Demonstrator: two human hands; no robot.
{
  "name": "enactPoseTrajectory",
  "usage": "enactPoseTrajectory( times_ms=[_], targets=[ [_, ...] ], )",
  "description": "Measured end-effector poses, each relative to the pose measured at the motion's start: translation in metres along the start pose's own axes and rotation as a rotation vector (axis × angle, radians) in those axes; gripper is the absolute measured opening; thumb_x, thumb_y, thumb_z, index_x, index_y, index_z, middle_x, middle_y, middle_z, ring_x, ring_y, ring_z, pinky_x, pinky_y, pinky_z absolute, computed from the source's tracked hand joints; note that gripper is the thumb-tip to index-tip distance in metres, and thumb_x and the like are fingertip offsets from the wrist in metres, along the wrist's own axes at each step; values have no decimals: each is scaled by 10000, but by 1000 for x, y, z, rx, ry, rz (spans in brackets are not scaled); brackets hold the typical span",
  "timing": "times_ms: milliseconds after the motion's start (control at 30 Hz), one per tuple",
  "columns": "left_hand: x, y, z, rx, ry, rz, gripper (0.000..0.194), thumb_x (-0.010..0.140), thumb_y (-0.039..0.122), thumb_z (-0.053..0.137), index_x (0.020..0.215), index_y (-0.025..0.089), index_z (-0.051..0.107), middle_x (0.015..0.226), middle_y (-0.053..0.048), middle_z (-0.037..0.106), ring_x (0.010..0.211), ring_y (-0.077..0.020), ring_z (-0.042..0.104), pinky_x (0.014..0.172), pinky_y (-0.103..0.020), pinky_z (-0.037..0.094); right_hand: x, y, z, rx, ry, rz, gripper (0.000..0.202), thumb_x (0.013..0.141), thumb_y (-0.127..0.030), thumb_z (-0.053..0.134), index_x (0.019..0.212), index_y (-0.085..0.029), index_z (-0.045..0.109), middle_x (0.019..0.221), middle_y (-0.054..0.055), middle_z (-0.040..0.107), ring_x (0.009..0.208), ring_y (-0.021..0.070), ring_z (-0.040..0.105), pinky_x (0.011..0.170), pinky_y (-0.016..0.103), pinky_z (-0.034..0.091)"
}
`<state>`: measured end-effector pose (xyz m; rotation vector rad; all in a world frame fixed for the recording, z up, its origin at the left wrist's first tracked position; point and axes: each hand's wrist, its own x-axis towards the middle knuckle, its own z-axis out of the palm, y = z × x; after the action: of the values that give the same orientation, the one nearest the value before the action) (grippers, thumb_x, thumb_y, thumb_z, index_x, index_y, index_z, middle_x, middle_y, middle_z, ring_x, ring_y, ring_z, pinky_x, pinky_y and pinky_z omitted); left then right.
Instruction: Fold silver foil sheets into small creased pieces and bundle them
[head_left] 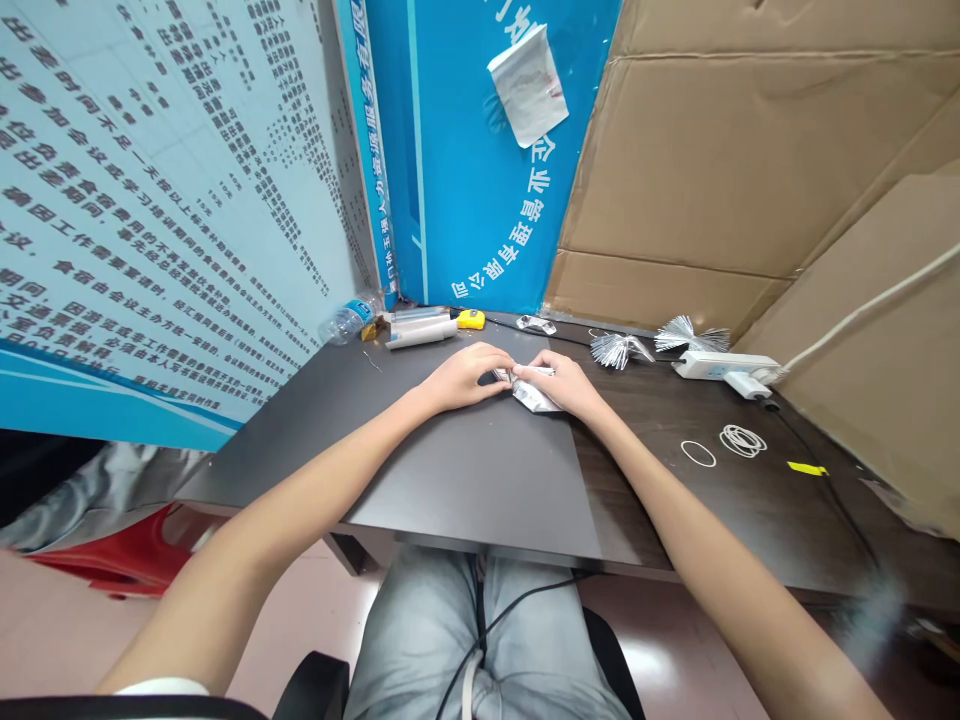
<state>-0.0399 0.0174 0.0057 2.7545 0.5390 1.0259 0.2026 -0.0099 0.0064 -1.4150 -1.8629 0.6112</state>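
Note:
In the head view, my right hand [564, 382] grips a small, crinkled silvery-white packet [534, 398] against the dark table, with its lower part sticking out under the fingers. My left hand [471, 377] meets it from the left, thumb and fingertips pinched together at the packet's left end. A bit of something pale and shiny shows between those fingertips, too small to name. Both hands nearly touch at the fingertips, over the grey part of the tabletop [465, 470].
Along the back lie a plastic bottle [351, 318], silvery rolls [421, 331], a yellow tape measure [471, 319] and bundles of silvery strips [619, 349]. At right are a white power strip [726, 367], white rubber bands [742, 441] and a yellow strip [807, 468]. Cardboard [675, 170] walls the right.

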Motion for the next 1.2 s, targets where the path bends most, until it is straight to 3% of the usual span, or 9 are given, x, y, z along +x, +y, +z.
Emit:
enactPoseTrajectory(
  times_ms=[267,467,633,933,1033,1200],
  targets=[
    [0,-1,8,-92,75,-93,164,1010,341,645,1034,234,767,1083,-75,780,1049,-235,688,981,-393,513,-1,-2,-1,-53,-35,-6,481,847,-709,693,881,-229,689,957,31,760,917,252,656,763,311,439],
    [3,0,16,-197,121,-309,150,928,343,712,880,202,728,1066,-82,699,1000,-221,683,944,-375,538,-2,-3,4,15,-57,14,427,852,-639,707,1003,-240,730,1104,53,766,1046,285,671,872,352,480],
    [4,4,18,-142,82,-331,102,926,292,676,881,203,699,1000,-64,690,985,-226,670,936,-376,525,2,0,9,127,11,80,623,759,-494,790,1315,-251,647,1133,68,719,1077,281,660,956,403,488],
    [5,15,12,-95,190,-405,91,894,268,681,831,203,669,994,-59,708,998,-235,668,947,-391,522,-3,-15,-1,362,-132,182,425,756,-462,759,1116,-244,700,1008,29,731,853,231,654,737,328,488],
    [3,13,13,-152,190,-395,105,895,287,687,838,200,674,997,-62,701,968,-223,670,900,-371,542,-5,-15,-3,302,-132,106,413,793,-458,735,1150,-254,692,1064,40,742,954,260,669,811,356,507],
    [0,9,14,-189,147,-352,192,957,380,652,890,203,682,1001,-72,692,951,-222,669,859,-362,555,-8,-17,-7,36,-120,-251,241,909,-390,626,1095,-279,732,1175,50,747,1171,293,636,1062,441,446]
  ],
)
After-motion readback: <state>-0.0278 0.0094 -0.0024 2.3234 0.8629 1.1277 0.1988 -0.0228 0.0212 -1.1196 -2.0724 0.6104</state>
